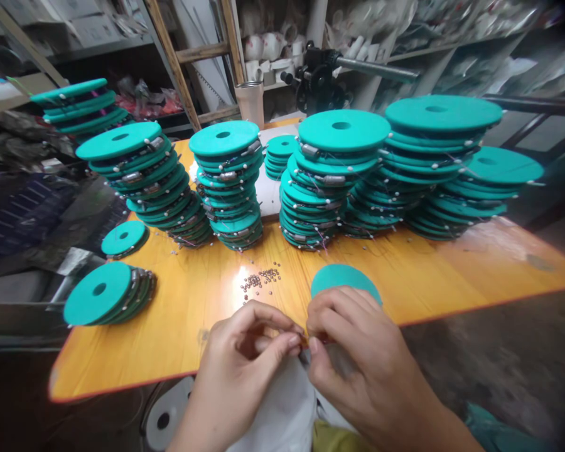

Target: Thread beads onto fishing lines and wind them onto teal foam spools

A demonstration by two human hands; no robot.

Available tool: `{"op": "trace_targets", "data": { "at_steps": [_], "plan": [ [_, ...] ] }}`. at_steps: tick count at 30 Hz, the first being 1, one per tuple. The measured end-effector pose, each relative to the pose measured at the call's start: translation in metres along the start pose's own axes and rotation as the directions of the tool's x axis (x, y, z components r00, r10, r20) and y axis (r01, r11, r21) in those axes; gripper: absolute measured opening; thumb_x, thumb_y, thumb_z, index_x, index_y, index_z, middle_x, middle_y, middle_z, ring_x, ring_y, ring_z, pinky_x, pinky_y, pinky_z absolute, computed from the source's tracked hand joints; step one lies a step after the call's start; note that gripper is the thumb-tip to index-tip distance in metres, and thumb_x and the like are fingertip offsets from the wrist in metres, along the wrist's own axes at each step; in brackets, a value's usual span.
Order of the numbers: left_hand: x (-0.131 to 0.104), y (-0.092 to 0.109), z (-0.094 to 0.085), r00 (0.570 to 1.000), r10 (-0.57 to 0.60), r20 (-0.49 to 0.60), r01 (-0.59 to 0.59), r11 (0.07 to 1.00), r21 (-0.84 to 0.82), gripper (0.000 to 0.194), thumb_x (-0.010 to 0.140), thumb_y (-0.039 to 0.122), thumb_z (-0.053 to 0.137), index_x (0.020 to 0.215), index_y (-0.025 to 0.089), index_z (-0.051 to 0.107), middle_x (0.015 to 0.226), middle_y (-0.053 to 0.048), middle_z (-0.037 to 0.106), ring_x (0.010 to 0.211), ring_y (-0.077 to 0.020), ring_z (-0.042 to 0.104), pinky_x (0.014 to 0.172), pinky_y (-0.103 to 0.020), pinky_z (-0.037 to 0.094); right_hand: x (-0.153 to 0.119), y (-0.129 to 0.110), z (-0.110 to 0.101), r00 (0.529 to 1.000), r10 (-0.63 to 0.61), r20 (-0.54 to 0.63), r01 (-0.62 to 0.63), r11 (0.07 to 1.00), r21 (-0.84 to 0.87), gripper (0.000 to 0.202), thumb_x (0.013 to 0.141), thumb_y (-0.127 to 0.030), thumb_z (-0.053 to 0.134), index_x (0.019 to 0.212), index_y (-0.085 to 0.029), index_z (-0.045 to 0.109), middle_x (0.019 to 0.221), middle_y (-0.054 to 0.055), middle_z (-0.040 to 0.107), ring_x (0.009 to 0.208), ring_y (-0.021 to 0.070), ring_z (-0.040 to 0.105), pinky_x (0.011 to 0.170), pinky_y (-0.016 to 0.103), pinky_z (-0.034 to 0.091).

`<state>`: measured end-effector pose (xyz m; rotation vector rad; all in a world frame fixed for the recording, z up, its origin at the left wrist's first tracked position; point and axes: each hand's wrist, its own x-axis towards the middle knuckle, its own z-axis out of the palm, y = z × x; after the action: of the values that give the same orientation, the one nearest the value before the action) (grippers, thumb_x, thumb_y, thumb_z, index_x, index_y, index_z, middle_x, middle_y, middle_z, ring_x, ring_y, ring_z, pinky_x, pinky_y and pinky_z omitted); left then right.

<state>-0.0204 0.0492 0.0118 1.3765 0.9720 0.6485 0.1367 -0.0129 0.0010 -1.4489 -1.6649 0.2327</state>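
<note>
My left hand and my right hand meet at the table's front edge, above my lap. Thumb and forefinger are pinched together on each. A tiny dark piece shows between the two sets of fingertips, too small to name. Just behind my right hand lies a teal foam spool, partly hidden by its fingers. Small dark beads are scattered in a loose pile on the wooden table, beyond my left hand.
Tall stacks of teal spools with wound line and white pins line the table's back, among them a middle stack and a right-hand stack. Shorter spools lean at the left. Behind stand a pinkish cup and a black metal machine.
</note>
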Motion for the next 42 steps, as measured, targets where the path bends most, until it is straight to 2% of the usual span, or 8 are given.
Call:
{"op": "trace_targets", "data": {
  "at_steps": [8,15,18,23,25,35,38,42],
  "plan": [
    [-0.004,-0.003,-0.001,0.990,0.121,0.066,-0.131,0.978,0.163,0.002,0.089,0.021,0.066,0.087,0.022,0.067,0.084,0.003,0.069,0.069,-0.0036,0.068,0.063,-0.008,0.054,0.001,-0.001,-0.005,0.997,-0.011,0.082,0.014,0.999,-0.039,0.012,0.085,-0.010,0.050,0.078,-0.017,0.055,0.081,0.002,0.055,0.080,0.0162,0.048,0.071,0.031,0.032],
    [-0.004,-0.002,-0.001,0.999,0.009,0.051,-0.002,0.989,-0.145,0.021,0.089,0.025,0.068,0.082,0.019,0.049,0.072,0.004,0.064,0.066,-0.0063,0.068,0.063,-0.014,0.055,0.004,0.007,-0.012,0.982,-0.187,0.033,0.185,0.980,0.074,0.016,0.094,-0.016,0.060,0.109,-0.019,0.064,0.103,0.003,0.068,0.091,0.0128,0.061,0.080,0.028,0.046],
    [-0.004,-0.001,0.000,0.999,0.013,0.051,-0.003,0.983,-0.185,0.028,0.090,0.026,0.066,0.079,0.019,0.042,0.074,0.004,0.064,0.065,-0.0061,0.067,0.064,-0.015,0.055,0.002,0.011,-0.011,0.967,-0.255,-0.009,0.255,0.965,0.057,0.012,0.094,-0.014,0.060,0.102,-0.019,0.068,0.104,0.002,0.070,0.092,0.0119,0.065,0.085,0.027,0.049],
    [-0.005,-0.002,0.001,0.999,0.035,0.021,-0.030,0.981,-0.194,0.030,0.091,0.024,0.066,0.081,0.020,0.038,0.075,0.005,0.064,0.065,-0.0049,0.067,0.064,-0.014,0.054,-0.002,0.009,-0.011,0.986,-0.162,-0.048,0.164,0.986,0.038,0.012,0.090,-0.011,0.062,0.102,-0.015,0.065,0.106,0.007,0.068,0.099,0.0144,0.066,0.084,0.025,0.054],
    [-0.006,-0.003,0.001,0.999,0.040,0.027,-0.034,0.978,-0.207,0.030,0.090,0.024,0.067,0.081,0.020,0.038,0.075,0.006,0.063,0.065,-0.0046,0.066,0.063,-0.014,0.054,-0.002,0.009,-0.011,0.981,-0.190,-0.028,0.190,0.982,0.018,0.019,0.092,-0.016,0.063,0.111,-0.017,0.065,0.112,0.007,0.067,0.103,0.0149,0.065,0.086,0.026,0.055],
    [-0.004,-0.002,0.002,0.997,0.070,0.029,-0.062,0.977,-0.204,0.033,0.091,0.022,0.065,0.080,0.020,0.034,0.074,0.006,0.063,0.063,-0.0055,0.066,0.062,-0.015,0.052,-0.001,0.008,-0.011,0.981,-0.190,-0.033,0.192,0.980,0.054,0.017,0.089,-0.008,0.060,0.103,-0.017,0.066,0.109,0.005,0.063,0.102,0.0092,0.062,0.090,0.018,0.051],
    [-0.004,-0.005,0.003,0.994,0.103,0.032,-0.100,0.992,-0.082,0.020,0.091,0.022,0.064,0.096,0.023,0.045,0.085,0.003,0.065,0.069,-0.0062,0.064,0.065,-0.016,0.053,0.000,0.008,-0.010,0.980,-0.187,-0.065,0.193,0.977,0.090,0.017,0.089,-0.005,0.060,0.098,-0.019,0.067,0.105,0.002,0.060,0.100,0.0065,0.061,0.089,0.015,0.050],
    [-0.002,-0.006,0.011,0.966,0.238,0.097,-0.255,0.939,0.233,0.031,0.090,0.018,0.063,0.118,0.030,0.059,0.108,-0.002,0.058,0.085,-0.0096,0.060,0.070,-0.019,0.052,-0.001,0.007,-0.011,0.987,-0.120,-0.106,0.133,0.983,0.129,0.017,0.088,-0.006,0.059,0.096,-0.019,0.065,0.110,0.003,0.051,0.108,0.0074,0.056,0.092,0.015,0.050]
  ]
}}
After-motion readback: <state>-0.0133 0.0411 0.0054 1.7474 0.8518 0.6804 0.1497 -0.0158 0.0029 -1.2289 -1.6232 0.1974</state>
